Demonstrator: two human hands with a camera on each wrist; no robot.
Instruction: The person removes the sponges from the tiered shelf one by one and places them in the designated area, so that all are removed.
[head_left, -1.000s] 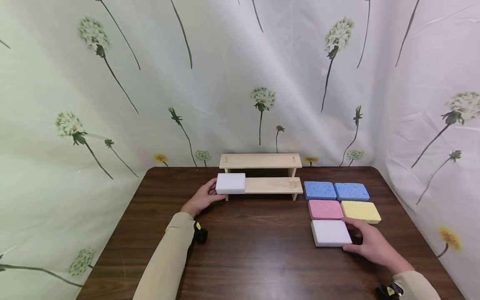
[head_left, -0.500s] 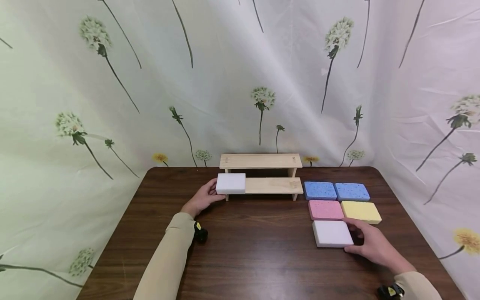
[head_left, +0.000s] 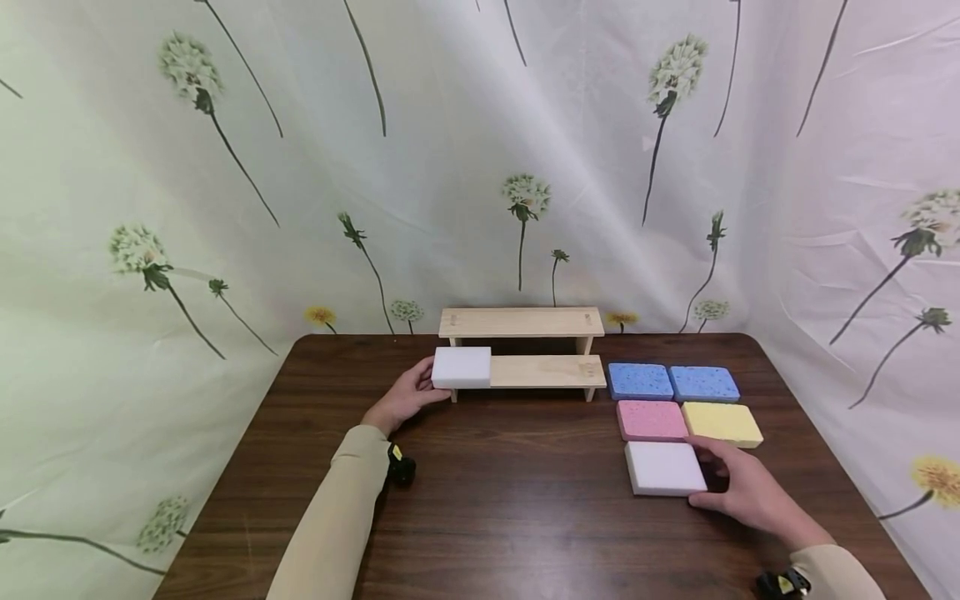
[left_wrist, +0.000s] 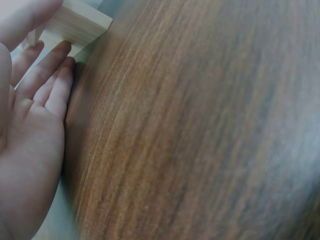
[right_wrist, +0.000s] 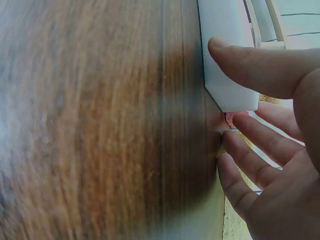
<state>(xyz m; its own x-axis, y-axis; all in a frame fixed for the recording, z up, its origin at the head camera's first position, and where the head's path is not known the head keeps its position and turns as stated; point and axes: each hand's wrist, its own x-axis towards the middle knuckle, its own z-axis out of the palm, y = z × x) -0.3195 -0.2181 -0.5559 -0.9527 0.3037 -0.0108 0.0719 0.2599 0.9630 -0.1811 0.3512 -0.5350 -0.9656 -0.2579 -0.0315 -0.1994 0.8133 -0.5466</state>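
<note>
My left hand (head_left: 405, 395) is at the left end of a low two-step wooden shelf (head_left: 546, 372), holding a white sponge (head_left: 461, 367) that lies on its lower step. Its thumb is along the front and its fingers are at the left side. In the left wrist view, the fingers (left_wrist: 50, 70) reach toward the shelf's end (left_wrist: 75, 25). On the table at the right, my right hand (head_left: 742, 487) grips a second white sponge (head_left: 664, 467) by its right end. The right wrist view shows the thumb (right_wrist: 245, 65) against the front face of that sponge (right_wrist: 227, 85).
Two blue sponges (head_left: 640, 381) lie side by side right of the shelf. In front of them are a pink sponge (head_left: 651, 420) and a yellow sponge (head_left: 722, 423). The brown wooden table (head_left: 495, 500) meets a flower-printed cloth (head_left: 450, 208) at the back.
The right hand and its white sponge have shifted very slightly to the right since the earliest frame. The left hand and the sponge on the shelf have stayed still.
</note>
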